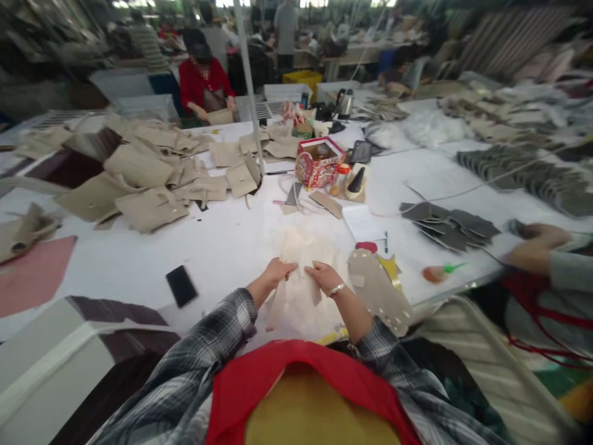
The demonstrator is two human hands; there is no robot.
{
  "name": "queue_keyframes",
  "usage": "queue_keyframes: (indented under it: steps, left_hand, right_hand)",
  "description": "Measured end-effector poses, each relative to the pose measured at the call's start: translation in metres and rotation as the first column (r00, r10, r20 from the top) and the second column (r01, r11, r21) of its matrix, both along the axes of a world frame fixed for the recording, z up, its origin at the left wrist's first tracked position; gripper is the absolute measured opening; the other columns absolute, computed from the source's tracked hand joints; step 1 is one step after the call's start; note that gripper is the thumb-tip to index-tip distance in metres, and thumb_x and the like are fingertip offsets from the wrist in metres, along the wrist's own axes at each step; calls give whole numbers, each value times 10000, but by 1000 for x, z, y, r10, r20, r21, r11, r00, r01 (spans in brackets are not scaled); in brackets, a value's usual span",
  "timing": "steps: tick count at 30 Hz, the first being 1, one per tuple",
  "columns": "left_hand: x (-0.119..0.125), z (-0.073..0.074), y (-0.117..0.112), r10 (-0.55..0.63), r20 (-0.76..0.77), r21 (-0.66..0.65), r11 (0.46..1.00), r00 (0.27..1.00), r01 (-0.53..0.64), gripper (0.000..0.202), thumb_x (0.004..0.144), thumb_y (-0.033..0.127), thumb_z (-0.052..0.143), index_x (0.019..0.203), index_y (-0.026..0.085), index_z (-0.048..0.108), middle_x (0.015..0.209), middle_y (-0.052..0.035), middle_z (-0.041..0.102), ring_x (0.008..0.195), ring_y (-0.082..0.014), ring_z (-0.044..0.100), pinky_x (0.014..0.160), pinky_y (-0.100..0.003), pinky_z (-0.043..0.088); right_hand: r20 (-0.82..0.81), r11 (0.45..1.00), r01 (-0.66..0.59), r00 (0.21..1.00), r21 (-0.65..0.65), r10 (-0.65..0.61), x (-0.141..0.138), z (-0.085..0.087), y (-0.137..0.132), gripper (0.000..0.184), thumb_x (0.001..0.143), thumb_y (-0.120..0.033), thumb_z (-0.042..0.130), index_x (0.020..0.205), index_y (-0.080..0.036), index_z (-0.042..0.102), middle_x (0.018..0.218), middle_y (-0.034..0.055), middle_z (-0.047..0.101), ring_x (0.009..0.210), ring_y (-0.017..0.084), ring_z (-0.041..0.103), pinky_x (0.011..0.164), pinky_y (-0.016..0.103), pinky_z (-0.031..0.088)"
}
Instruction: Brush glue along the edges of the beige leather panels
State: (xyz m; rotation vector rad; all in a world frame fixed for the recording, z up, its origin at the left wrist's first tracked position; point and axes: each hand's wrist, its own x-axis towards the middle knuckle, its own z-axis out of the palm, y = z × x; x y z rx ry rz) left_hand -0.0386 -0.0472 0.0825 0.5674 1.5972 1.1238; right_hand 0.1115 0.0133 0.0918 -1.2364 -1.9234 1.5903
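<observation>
My left hand (278, 270) and my right hand (324, 278) face each other over a pale cream piece of soft material (303, 247). Thumb and fingers are pinched together on each hand, gripping edges of pale sheet material; blur hides its exact shape. A strip (277, 306) hangs or lies below the left hand. Just right of my right hand lies a flat taupe panel (373, 281) with light marks along its edge. A yellow piece (391, 271) and a red item (367, 246) touch or lie close to that panel.
Left of me lie a black phone (181, 287) and beige bag pieces (148, 207). Ahead stand a patterned red box (319, 162) and a pole (250, 86). Grey pieces (449, 225) and an orange bottle (434, 274) lie right, near a co-worker's hand (540, 241).
</observation>
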Motion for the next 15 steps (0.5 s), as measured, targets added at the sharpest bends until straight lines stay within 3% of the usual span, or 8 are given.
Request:
queue_keyframes:
  steps: [3, 6, 8, 12, 15]
  left_hand:
    - [-4, -9, 0, 59, -26, -34, 998, 998, -60, 314, 603, 362, 736, 527, 143, 524, 380, 48, 439, 365, -69, 382, 384, -211, 289]
    - [4, -7, -4, 126, -48, -50, 990, 991, -128, 329, 617, 427, 722, 640, 141, 561, 440, 45, 480, 372, -59, 372, 382, -207, 302]
    - [12, -3, -4, 105, -13, -65, 992, 994, -106, 354, 593, 438, 739, 689, 135, 583, 484, 34, 517, 377, -50, 367, 387, -205, 318]
    - [25, 1, -1, -2, 93, -91, 996, 996, 10, 339, 505, 367, 796, 573, 132, 562, 406, 39, 470, 360, -62, 377, 383, -215, 329]
    - [23, -4, 2, 40, 44, -81, 996, 998, -37, 324, 529, 329, 771, 492, 146, 505, 347, 50, 425, 336, -64, 374, 370, -206, 302]
  right_hand:
    - [45, 996, 84, 996, -17, -83, 7, -15, -3, 448, 650, -549, 563, 500, -197, 332, 473, -64, 296, 484, 70, 294, 438, 211, 224]
    - [100, 968, 252, 963, -18, -249, 9, -20, -3, 507, 700, -568, 536, 476, -211, 255, 456, -57, 221, 465, 75, 246, 429, 234, 187]
    - [101, 959, 280, 956, -33, -275, 11, -22, -3, 512, 744, -573, 493, 466, -213, 259, 451, -46, 240, 465, 85, 266, 435, 244, 206]
    - [-15, 988, 100, 995, -117, -103, 16, -24, -6, 444, 767, -561, 459, 528, -191, 403, 496, -27, 399, 502, 96, 369, 457, 226, 283]
    - [-90, 988, -32, 996, -152, 18, 24, -29, -10, 370, 701, -535, 544, 626, -178, 481, 551, -42, 459, 532, 88, 408, 478, 204, 305]
